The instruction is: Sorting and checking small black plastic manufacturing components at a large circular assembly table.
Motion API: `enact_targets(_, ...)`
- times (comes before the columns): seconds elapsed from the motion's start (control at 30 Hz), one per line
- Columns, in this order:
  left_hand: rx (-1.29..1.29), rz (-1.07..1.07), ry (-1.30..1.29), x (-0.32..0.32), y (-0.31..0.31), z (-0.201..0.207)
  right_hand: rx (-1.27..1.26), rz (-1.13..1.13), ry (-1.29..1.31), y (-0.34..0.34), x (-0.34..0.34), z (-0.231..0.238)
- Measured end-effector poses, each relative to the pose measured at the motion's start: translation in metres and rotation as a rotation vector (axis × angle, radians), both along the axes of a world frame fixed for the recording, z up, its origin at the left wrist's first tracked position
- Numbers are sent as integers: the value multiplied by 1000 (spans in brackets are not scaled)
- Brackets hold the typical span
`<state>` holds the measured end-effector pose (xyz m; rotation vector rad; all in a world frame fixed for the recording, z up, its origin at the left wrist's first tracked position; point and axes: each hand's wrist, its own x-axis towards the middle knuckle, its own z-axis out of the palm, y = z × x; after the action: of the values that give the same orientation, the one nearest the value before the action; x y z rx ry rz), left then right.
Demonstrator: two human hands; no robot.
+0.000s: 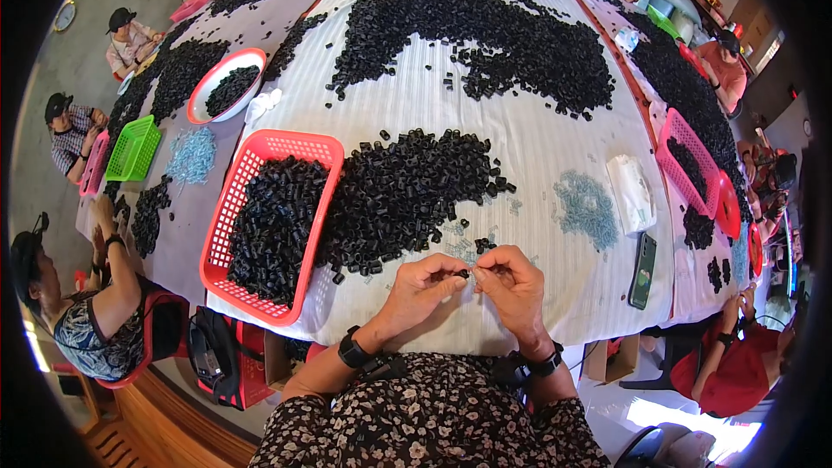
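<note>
My left hand pinches a small black plastic piece between thumb and fingertips, above the near edge of the cloth-covered table. Close against it, my right hand is closed in a pinch on what looks like a tiny clear piece, mostly hidden by the fingers. Just beyond both hands spreads a heap of black plastic pieces, short and tube-like. More of them fill a red plastic basket on the left. To the right lies a loose pile of small clear bluish pieces.
A white tissue pack and a dark phone lie at the right. Farther back is a large black heap. People sit along both sides, near a green basket, a red-rimmed bowl and a pink basket.
</note>
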<state>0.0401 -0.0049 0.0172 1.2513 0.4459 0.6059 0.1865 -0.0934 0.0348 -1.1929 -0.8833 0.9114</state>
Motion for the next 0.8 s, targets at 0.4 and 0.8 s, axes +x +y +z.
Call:
enact_targets(0.4,-49,-42,8,-8,0,-14,-143,29,-325,-7,-2,3)
enact_targets(0.8,21,-82,81,-15,2,-1,-263,148,-295,-8,2,3)
